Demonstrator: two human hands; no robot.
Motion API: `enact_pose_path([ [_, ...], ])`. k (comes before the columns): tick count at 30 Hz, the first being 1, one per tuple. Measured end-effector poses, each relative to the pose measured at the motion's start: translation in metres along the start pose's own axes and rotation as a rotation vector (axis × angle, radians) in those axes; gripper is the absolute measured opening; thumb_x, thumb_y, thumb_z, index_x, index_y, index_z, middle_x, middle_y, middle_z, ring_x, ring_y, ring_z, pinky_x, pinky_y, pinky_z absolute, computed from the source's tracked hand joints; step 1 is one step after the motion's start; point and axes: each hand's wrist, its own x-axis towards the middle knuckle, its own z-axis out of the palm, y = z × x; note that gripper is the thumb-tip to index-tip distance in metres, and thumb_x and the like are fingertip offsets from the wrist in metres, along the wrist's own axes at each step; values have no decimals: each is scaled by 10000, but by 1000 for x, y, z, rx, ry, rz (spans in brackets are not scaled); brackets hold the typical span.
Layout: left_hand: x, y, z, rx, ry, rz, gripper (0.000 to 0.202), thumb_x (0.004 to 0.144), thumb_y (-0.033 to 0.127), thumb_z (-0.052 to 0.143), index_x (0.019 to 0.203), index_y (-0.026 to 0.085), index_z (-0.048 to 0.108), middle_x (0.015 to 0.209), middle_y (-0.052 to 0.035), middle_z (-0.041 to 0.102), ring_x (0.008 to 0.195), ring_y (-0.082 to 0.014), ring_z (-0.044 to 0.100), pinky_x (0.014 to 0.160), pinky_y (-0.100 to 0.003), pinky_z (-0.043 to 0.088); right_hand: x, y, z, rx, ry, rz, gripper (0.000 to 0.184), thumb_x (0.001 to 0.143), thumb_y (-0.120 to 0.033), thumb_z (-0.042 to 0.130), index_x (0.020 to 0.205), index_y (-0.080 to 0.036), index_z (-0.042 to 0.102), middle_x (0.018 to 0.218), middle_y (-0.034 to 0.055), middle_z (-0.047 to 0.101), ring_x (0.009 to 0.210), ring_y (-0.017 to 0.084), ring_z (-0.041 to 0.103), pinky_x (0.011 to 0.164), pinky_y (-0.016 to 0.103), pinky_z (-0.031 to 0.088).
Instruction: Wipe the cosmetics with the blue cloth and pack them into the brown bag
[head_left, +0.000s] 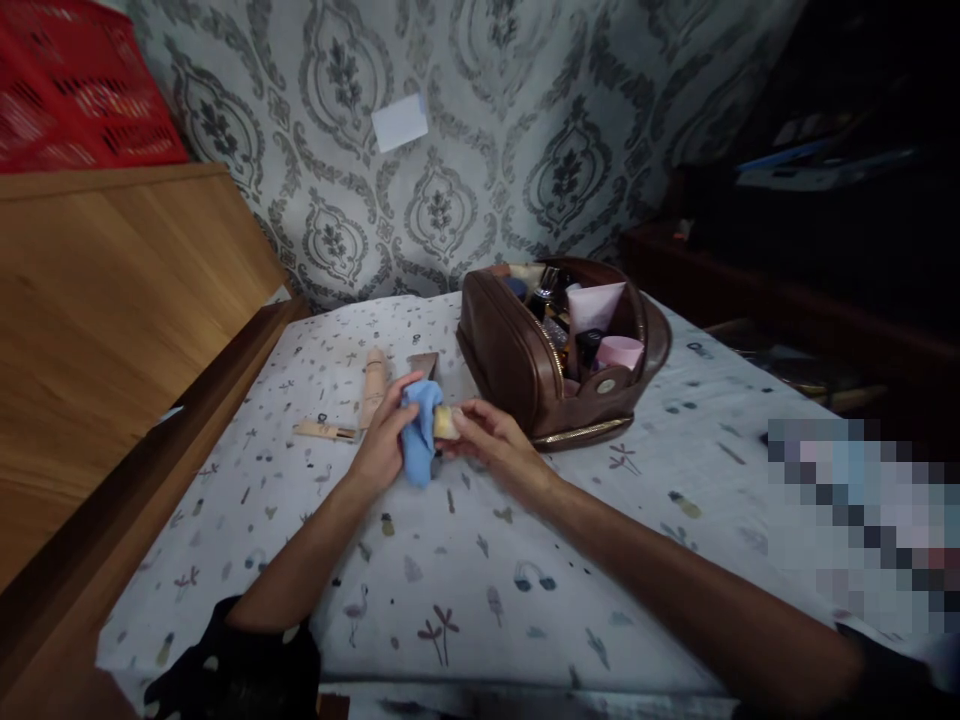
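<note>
My left hand (386, 435) is closed round a light blue cloth (420, 425) and presses it against a small cream-coloured item (446, 422). My right hand (491, 440) pinches that small item from the other side. Both hands hover just above a white patterned sheet (465, 560), close in front of an open brown leather toiletry bag (525, 365). The bag holds a pink tube (592, 305), a pink jar (619, 352) and several darker items. What the small item is I cannot make out.
A beige tube (373, 385), a brown-capped item (424, 365) and a thin flat stick (324, 431) lie on the sheet behind my left hand. A wooden board (112, 330) runs along the left, with a red crate (75, 85) above. Dark furniture stands at the right.
</note>
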Motion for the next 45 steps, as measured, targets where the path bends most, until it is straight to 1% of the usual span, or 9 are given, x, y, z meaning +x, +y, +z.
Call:
enact_pose_path([
  [3, -3, 5, -2, 58, -167, -16, 758, 668, 123, 592, 1395, 304, 475, 1126, -1, 616, 921, -156, 588, 762, -224, 497, 1, -4, -3, 44, 19, -16, 461, 670, -559, 834, 872, -200, 627, 815, 3, 717, 694, 159, 700, 691, 290, 552],
  [5, -3, 7, -4, 180, -198, 16, 782, 680, 110, 591, 1421, 320, 455, 1214, 1, 603, 964, -159, 593, 787, -226, 498, 1, -7, -3, 56, 4, -21, 464, 667, -562, 835, 860, -198, 620, 797, 4, 720, 669, 156, 700, 663, 280, 548],
  [12, 2, 1, -13, 660, -68, 270, 591, 716, 76, 535, 1292, 210, 531, 1207, -54, 634, 1059, -216, 606, 961, -357, 476, -3, -15, 2, 159, -2, -10, 406, 698, -525, 831, 831, -202, 624, 776, -20, 704, 662, 147, 717, 539, 213, 500],
  [16, -2, -1, -12, 781, -48, 399, 608, 723, 33, 499, 1304, 214, 494, 1223, -67, 636, 1123, -221, 598, 1006, -373, 454, -3, -17, 3, 219, 13, 21, 429, 664, -527, 854, 883, -211, 665, 886, 5, 737, 802, 189, 743, 656, 257, 567],
  [22, -5, 4, -10, 636, -117, 325, 524, 844, 245, 621, 1343, 210, 467, 1219, -79, 621, 1034, -220, 614, 880, -318, 491, 0, -16, 1, 189, 60, -85, 357, 707, -524, 825, 823, -228, 664, 966, 22, 722, 1008, 212, 675, 976, 377, 532],
  [28, 5, -5, -20, 678, 119, 236, 127, 843, 263, 585, 956, 210, 563, 744, 44, 543, 667, -129, 495, 623, -234, 383, -3, -17, 4, 86, 8, -178, 361, 766, -558, 761, 796, -234, 606, 874, -1, 639, 906, 182, 632, 927, 376, 523],
  [33, 5, -11, -11, 282, 120, 114, 163, 710, 195, 620, 805, 212, 488, 685, 62, 486, 653, -109, 477, 596, -205, 387, -9, -10, 4, -92, -180, -87, 357, 826, -564, 703, 887, -220, 631, 837, -3, 607, 794, 149, 591, 813, 312, 500],
  [39, -1, 3, 3, -249, 14, -154, 205, 684, 261, 709, 839, 189, 595, 736, 19, 579, 654, -114, 549, 598, -228, 493, -6, -11, 5, 2, -107, -97, 385, 773, -566, 753, 822, -219, 594, 854, -2, 607, 870, 172, 615, 852, 337, 515],
  [45, 3, -5, -4, -90, 29, -60, 347, 753, 351, 764, 1022, 180, 629, 878, -16, 639, 787, -144, 608, 687, -247, 528, -3, -9, 2, 53, -82, 2, 429, 730, -597, 772, 817, -225, 576, 857, 7, 635, 843, 189, 650, 794, 355, 535],
])
